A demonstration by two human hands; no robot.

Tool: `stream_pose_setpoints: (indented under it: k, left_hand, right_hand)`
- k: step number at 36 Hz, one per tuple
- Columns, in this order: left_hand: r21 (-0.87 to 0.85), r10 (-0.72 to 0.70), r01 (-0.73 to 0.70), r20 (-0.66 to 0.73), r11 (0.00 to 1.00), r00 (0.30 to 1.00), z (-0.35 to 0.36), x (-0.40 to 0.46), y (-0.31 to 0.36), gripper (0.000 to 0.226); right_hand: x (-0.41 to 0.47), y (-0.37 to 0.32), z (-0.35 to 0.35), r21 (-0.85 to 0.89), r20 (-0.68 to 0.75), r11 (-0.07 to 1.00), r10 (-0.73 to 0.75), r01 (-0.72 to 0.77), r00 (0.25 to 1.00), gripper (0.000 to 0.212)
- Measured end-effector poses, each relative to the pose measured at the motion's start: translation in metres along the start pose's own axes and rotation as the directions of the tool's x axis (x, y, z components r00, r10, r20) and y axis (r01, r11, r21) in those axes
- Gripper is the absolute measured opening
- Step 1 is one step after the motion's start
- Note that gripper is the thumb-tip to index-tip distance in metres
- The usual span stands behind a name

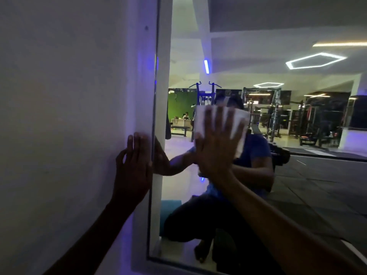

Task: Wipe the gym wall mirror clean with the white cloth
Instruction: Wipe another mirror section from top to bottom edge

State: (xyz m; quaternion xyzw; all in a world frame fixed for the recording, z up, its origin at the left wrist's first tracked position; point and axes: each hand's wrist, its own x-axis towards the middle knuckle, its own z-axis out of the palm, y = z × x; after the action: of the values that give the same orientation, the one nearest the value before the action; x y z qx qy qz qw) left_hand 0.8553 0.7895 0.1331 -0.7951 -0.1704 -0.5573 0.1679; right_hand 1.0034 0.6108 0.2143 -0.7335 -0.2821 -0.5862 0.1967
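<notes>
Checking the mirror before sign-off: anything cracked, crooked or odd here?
Nothing stands out. The mirror shows no cracks; the right hand presses the white cloth flat on it, and the left hand rests on the wall.

glossy glass mirror [297, 185], soft white cloth [200, 124], matt painted wall [69, 96]

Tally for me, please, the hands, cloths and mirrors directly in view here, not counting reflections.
Hands: 2, the left hand resting on the wall at the mirror's edge, the right hand pressing the cloth flat
White cloth: 1
Mirror: 1
Total: 4
</notes>
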Motion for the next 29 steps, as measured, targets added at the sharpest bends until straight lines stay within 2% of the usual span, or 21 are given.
stream_pose_setpoints:
  k: [1,3,5,6,8,10,12,14,15,16,17,19,21,24,26,29]
  left_hand:
    - [0.002,0.009,-0.009,-0.018,1.0,1.0,-0.004,0.015,-0.001,0.064]
    - [-0.026,0.026,-0.028,-0.053,0.999,0.998,-0.011,0.047,-0.005,0.064]
    - [-0.05,0.048,-0.053,-0.087,0.997,0.995,-0.018,0.08,-0.012,0.066]
    - [-0.054,0.058,-0.063,-0.093,0.997,0.994,-0.022,0.096,-0.015,0.067]
    - [-0.06,0.06,-0.064,-0.068,0.996,0.996,-0.026,0.123,-0.017,0.07]
    - [-0.072,0.06,-0.063,-0.044,0.995,0.997,-0.024,0.14,-0.019,0.072]
    - [-0.047,0.079,-0.081,-0.043,0.996,0.996,-0.019,0.145,-0.019,0.072]
    - [-0.045,0.088,-0.09,-0.062,0.995,0.994,-0.013,0.144,-0.018,0.074]
    - [-0.076,0.085,-0.089,-0.062,0.993,0.994,-0.01,0.142,-0.018,0.076]
    - [-0.117,0.081,-0.088,-0.059,0.989,0.995,-0.009,0.142,-0.02,0.077]
    - [-0.15,0.08,-0.087,-0.053,0.985,0.995,-0.009,0.142,-0.022,0.078]
    - [-0.152,0.104,-0.109,-0.039,0.982,0.994,-0.012,0.146,-0.03,0.075]
    - [-0.117,0.154,-0.154,-0.008,0.981,0.988,-0.018,0.148,-0.038,0.07]
    - [-0.073,0.195,-0.194,0.008,0.978,0.981,-0.029,0.151,-0.048,0.065]
    - [-0.026,0.235,-0.235,-0.014,0.972,0.972,-0.036,0.158,-0.051,0.063]
    - [0.011,0.216,-0.216,-0.035,0.976,0.976,-0.045,0.186,-0.052,0.068]
  right_hand:
    - [-0.001,-0.016,0.006,0.016,0.036,0.987,-0.16,0.159,0.986,0.073]
    - [0.005,-0.027,0.009,0.06,0.11,0.887,-0.463,0.459,0.88,0.072]
    - [0.021,-0.012,0.006,0.069,0.111,0.775,-0.632,0.629,0.767,0.068]
    - [0.035,0.004,0.002,0.043,0.095,0.756,-0.654,0.654,0.75,0.067]
    - [0.07,0.052,-0.011,-0.038,0.054,0.811,-0.581,0.584,0.812,0.068]
    - [0.1,0.106,-0.034,-0.077,-0.014,0.917,-0.393,0.391,0.92,0.07]
    - [0.11,0.133,-0.052,-0.075,-0.062,0.985,-0.161,0.156,0.985,0.072]
    - [0.107,0.111,-0.05,-0.046,-0.126,0.995,0.087,-0.094,0.988,0.073]
    - [0.103,0.086,-0.045,-0.02,-0.157,0.983,0.178,-0.183,0.971,0.073]
    - [0.098,0.057,-0.037,0.01,-0.174,0.979,0.202,-0.203,0.964,0.074]
    - [0.094,0.028,-0.027,0.044,-0.162,0.989,0.148,-0.142,0.976,0.073]
    - [0.089,-0.022,-0.007,0.081,-0.108,0.988,-0.125,0.134,0.986,0.071]
    - [0.093,-0.046,0.0,0.075,-0.054,0.912,-0.4,0.404,0.915,0.067]
    - [0.122,-0.026,-0.004,0.002,-0.022,0.765,-0.644,0.644,0.765,0.063]
    - [0.157,0.007,-0.015,-0.07,-0.018,0.749,-0.661,0.659,0.75,0.064]
    - [0.22,0.055,-0.045,-0.146,-0.061,0.869,-0.485,0.473,0.873,0.066]
